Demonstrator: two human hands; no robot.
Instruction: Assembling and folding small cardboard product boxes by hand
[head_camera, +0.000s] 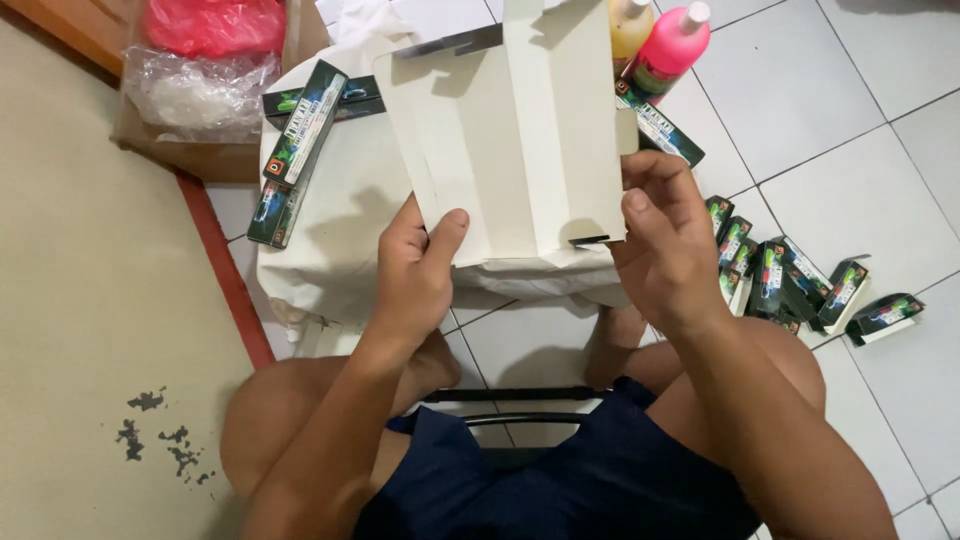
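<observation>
Nearest the camera, the left hand (418, 275) pinched the lower left edge of a flat, unfolded white cardboard box blank (510, 140) with the thumb pressed on its face, while the right hand (665, 235) clamped the lower right edge at about four o'clock from the sheet's middle, so the blank stood upright between both hands above a small white cloth-covered table (330, 230). Farther off, long dark green printed cartons (300, 135) lay at ten o'clock on the table, a cluster of small dark green folded boxes (790, 285) sat on the white tiled floor (860, 130) at three o'clock, and a pink plastic bottle (672, 45) stood at one o'clock.
</observation>
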